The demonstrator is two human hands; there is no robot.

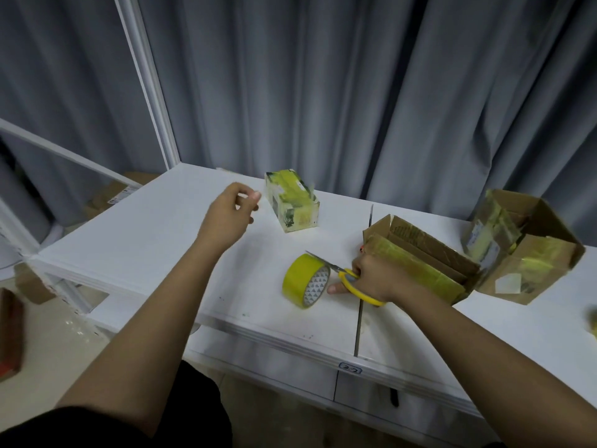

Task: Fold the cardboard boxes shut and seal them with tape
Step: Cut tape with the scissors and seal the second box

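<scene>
My hands over the desk [135,240], boxes and tape

Left hand [231,210] loosely curled, holding nothing, near small taped box [292,202]; tape roll [305,281]; right hand [371,279] gripping yellow scissors [353,284]; unsealed cardboard box [420,258]; second box [523,245] far right.

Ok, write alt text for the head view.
A person's right hand grips yellow-handled scissors beside a yellow tape roll on a white table; the left hand hovers near a small taped box. Two cardboard boxes stand open at right.
</scene>
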